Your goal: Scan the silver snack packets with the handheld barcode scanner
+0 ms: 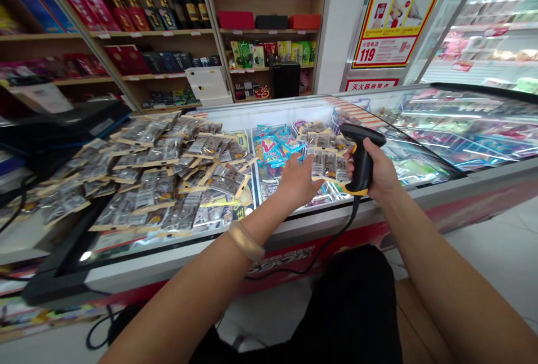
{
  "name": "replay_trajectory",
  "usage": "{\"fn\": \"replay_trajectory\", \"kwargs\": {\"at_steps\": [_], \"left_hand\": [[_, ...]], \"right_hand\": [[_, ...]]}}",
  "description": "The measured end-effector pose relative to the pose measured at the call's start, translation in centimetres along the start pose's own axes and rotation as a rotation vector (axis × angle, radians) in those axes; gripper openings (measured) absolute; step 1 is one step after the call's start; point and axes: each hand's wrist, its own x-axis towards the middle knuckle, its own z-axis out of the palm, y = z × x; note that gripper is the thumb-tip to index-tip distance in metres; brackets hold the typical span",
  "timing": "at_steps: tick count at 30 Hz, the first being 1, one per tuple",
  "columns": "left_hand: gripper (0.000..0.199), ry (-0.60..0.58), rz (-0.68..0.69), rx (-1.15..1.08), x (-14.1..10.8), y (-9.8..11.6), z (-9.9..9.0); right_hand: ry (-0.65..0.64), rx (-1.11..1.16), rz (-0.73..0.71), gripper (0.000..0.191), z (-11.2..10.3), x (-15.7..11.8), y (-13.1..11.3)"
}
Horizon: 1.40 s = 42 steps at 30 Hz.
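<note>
My right hand (380, 170) is wrapped round the grip of a black and yellow barcode scanner (362, 156), its cable hanging down from the handle. Over the freezer opening, my left hand (297, 182) reaches out with spread fingers and nothing in it; a bangle circles that wrist. Just beyond it lie blue snack bags (271, 145) inside the freezer. Between my two hands is a pack of dark-filled clear sachets (330, 163). To the left, a large heap of similar packets (155, 170) covers the freezer's glass top.
The chest freezer (202, 257) runs across in front of me, with more goods under glass on the right. The scanner's cable (323, 252) loops down its front. Shelves (260, 30) with boxes and bottles stand behind. A black device (84, 123) sits at the left.
</note>
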Motion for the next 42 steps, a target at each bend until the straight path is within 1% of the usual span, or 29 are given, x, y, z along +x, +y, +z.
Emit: {"fn": "replay_trajectory", "kwargs": {"at_steps": [2,4,7,9,12,14,16,17,19,22,25,28,31,33,34,36,38,40,42], "left_hand": [[0.060,0.081,0.038,-0.029,-1.8,-2.1,-1.3],[0.053,0.194,0.074,-0.028,-3.9,-4.7,-2.8],[0.045,0.375,0.041,0.009,-7.5,-8.8,-5.2],[0.040,0.500,-0.013,0.041,-10.0,-11.1,-6.6],[0.037,0.682,-0.145,0.102,-13.2,-14.0,-8.2],[0.044,0.786,-0.294,0.159,-14.5,-15.6,-9.1],[0.055,0.840,-0.469,0.216,-15.1,-16.9,-9.6],[0.061,0.836,-0.542,0.234,-15.2,-17.5,-9.8],[0.069,0.774,-0.629,0.234,-15.1,-18.2,-10.0],[0.072,0.688,-0.662,0.187,-14.8,-18.4,-10.0],[0.071,0.704,-0.672,0.145,-14.8,-18.1,-10.0],[0.070,0.750,-0.665,0.107,-15.1,-17.9,-10.0],[0.072,0.766,-0.714,0.055,-15.4,-17.9,-10.0],[0.068,0.758,-0.748,0.008,-15.5,-18.0,-9.9],[0.062,0.755,-0.753,-0.020,-15.5,-18.1,-9.8],[0.048,0.775,-0.744,-0.084,-15.6,-18.2,-9.7],[0.040,0.838,-0.705,-0.160,-15.7,-18.3,-9.5],[0.036,0.920,-0.633,-0.211,-15.8,-18.4,-9.4],[0.033,0.965,-0.537,-0.221,-15.9,-18.3,-9.3]], "right_hand": [[-0.047,0.012,-0.014,0.044,1.3,-0.8,0.6],[-0.105,0.022,-0.009,0.043,2.9,-1.7,1.4],[-0.184,0.043,0.052,0.045,5.8,-3.4,3.2],[-0.238,0.057,0.096,0.047,7.9,-4.6,4.5],[-0.320,0.069,0.123,0.047,10.8,-6.1,6.4],[-0.374,0.071,0.125,0.046,12.5,-6.7,7.6],[-0.420,0.077,0.144,0.045,13.7,-7.1,8.4],[-0.434,0.083,0.159,0.046,14.1,-7.2,8.7],[-0.435,0.096,0.184,0.045,14.5,-7.3,9.1],[-0.391,0.109,0.192,0.045,14.2,-7.5,9.1],[-0.369,0.108,0.187,0.046,13.7,-7.7,9.0],[-0.399,0.079,0.151,0.044,13.5,-7.9,8.9],[-0.445,0.029,0.124,0.042,13.5,-8.1,9.0],[-0.474,-0.005,0.129,0.043,13.6,-8.2,9.0],[-0.486,-0.015,0.134,0.043,13.5,-8.2,8.9],[-0.503,-0.023,0.144,0.043,13.6,-8.2,8.9],[-0.512,-0.020,0.147,0.042,13.7,-8.2,8.9],[-0.522,-0.019,0.153,0.040,14.1,-8.2,9.0],[-0.530,-0.010,0.156,0.039,14.7,-8.2,9.2]]}}
